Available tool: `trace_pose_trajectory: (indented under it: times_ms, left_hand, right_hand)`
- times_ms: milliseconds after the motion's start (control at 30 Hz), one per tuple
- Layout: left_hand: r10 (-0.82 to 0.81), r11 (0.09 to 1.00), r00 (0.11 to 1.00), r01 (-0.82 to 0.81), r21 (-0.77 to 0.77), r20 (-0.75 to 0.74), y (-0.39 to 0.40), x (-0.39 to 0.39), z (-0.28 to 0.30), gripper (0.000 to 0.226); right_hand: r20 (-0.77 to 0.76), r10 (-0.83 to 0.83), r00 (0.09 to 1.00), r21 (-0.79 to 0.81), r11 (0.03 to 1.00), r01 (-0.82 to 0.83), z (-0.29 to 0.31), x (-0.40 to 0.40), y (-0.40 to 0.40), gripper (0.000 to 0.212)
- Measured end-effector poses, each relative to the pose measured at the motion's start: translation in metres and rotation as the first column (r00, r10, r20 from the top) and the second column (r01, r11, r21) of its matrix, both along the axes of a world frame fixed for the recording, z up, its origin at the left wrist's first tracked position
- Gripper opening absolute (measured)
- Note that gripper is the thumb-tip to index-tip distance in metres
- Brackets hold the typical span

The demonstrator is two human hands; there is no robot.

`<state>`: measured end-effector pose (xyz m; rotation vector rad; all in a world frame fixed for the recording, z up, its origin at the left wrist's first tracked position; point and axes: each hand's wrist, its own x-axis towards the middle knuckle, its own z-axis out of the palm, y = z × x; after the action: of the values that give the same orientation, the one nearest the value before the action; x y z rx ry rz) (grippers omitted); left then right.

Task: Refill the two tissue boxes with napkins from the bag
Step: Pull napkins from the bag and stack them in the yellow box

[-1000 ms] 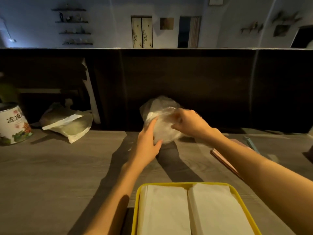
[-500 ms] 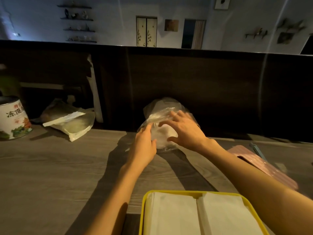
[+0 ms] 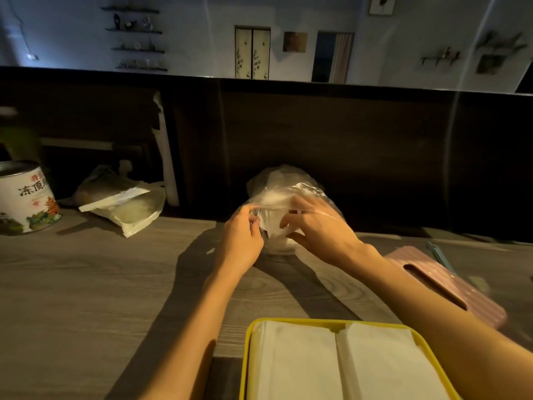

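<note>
A clear plastic bag (image 3: 277,183) of white napkins stands at the back of the wooden table against the dark partition. My left hand (image 3: 242,238) pinches the bag's rim on its left side. My right hand (image 3: 320,229) reaches into the mouth of the bag, its fingers curled around the white napkins inside. An open yellow tissue box (image 3: 248,356) holding two stacks of white napkins sits at the near edge. A pink tissue-box lid (image 3: 450,287) with a slot lies to the right, partly behind my right forearm.
A printed tin can (image 3: 26,197) stands at the far left. Beside it lies a slumped plastic bag (image 3: 127,206) with white contents. The dark partition (image 3: 375,157) walls off the back of the table. A thin bluish object (image 3: 439,254) lies past the pink lid.
The bag's mouth has been pulled wider. My left hand shifted to pinch the rim, and my right hand went from lying on the outside to reaching in among the napkins.
</note>
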<state>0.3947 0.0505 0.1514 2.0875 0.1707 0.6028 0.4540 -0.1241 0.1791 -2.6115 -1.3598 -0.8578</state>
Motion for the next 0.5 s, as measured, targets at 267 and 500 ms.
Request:
trace_pose_trajectory:
  times_ms: [267,500]
  left_hand:
    - [-0.112,0.990,0.994,0.112,-0.089,0.006,-0.008,-0.007,0.006,0.021]
    - [-0.252,0.950,0.964,0.263,-0.168,0.081,-0.020,-0.018,0.018,0.026]
  right_hand:
    - [-0.206,0.122,0.971,0.326,0.944,-0.049,-0.007,-0.034,-0.028,0.025]
    - [-0.337,0.084,0.938,0.469,0.879,0.090,0.004,-0.054,-0.056,0.030]
